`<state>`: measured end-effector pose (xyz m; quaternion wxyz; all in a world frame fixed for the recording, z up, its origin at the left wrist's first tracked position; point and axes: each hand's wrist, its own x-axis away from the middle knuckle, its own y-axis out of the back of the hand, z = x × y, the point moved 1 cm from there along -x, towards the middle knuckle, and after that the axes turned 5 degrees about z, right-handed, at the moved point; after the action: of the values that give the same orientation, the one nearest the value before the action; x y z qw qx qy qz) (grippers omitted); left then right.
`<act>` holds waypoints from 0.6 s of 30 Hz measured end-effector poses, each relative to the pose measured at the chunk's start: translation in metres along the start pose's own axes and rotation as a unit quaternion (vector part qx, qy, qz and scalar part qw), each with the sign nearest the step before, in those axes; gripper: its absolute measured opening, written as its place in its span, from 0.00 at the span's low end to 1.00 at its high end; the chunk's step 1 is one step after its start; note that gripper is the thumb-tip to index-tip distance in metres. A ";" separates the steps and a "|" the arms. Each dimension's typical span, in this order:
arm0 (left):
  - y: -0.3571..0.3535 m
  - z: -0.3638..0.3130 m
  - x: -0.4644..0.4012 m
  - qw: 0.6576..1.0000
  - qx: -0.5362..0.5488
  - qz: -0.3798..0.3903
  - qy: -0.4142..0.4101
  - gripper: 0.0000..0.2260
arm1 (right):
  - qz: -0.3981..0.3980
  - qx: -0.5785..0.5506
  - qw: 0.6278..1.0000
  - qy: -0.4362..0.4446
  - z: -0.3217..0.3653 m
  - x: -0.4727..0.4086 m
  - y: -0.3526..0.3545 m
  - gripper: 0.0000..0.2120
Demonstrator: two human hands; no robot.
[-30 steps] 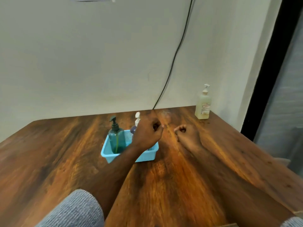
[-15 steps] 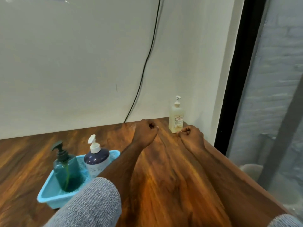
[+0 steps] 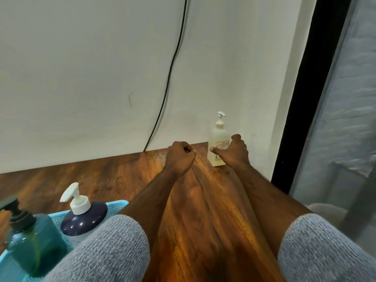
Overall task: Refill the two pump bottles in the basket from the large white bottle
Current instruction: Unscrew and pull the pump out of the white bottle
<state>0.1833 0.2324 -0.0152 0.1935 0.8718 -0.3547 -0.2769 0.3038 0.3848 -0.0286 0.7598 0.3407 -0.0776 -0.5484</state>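
Observation:
The large white pump bottle [image 3: 218, 137] stands upright on the wooden table [image 3: 199, 210], in its far right corner by the wall. My right hand [image 3: 236, 153] is spread at the bottle's lower half, with the thumb across its front and a finger at its right side. My left hand [image 3: 180, 157] is a fist just left of it, holding nothing. Near my left sleeve, the light blue basket [image 3: 120, 204] holds a teal pump bottle [image 3: 32, 243] and a dark-blue-topped bottle with a white pump [image 3: 84, 218], both partly hidden by the sleeve.
A black cable [image 3: 168, 78] runs down the wall to the table's back edge. A black frame [image 3: 305, 98] and a glass pane bound the table on the right. The table's right edge lies close to the bottle.
My view has swung right and moved closer. My right hand has gone from a fist to a spread hand reaching the white bottle. The left hand stays a fist.

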 end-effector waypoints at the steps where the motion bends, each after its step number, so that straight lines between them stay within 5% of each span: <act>1: -0.001 0.002 -0.001 1.000 0.003 0.004 0.001 0.09 | 0.003 0.002 1.000 -0.002 0.000 -0.005 -0.005 0.41; 9: 0.000 0.010 0.010 0.999 0.033 0.038 -0.010 0.13 | -0.026 0.000 0.999 -0.043 0.007 -0.015 -0.016 0.36; 18: 0.020 -0.007 0.071 0.997 0.067 0.047 -0.008 0.04 | -0.034 0.013 0.999 0.024 0.005 0.067 0.003 0.37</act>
<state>0.2199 0.1684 -0.0239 0.1445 0.8629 -0.4145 -0.2506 0.3295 0.3236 -0.0401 0.7378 0.3659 -0.0551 -0.5646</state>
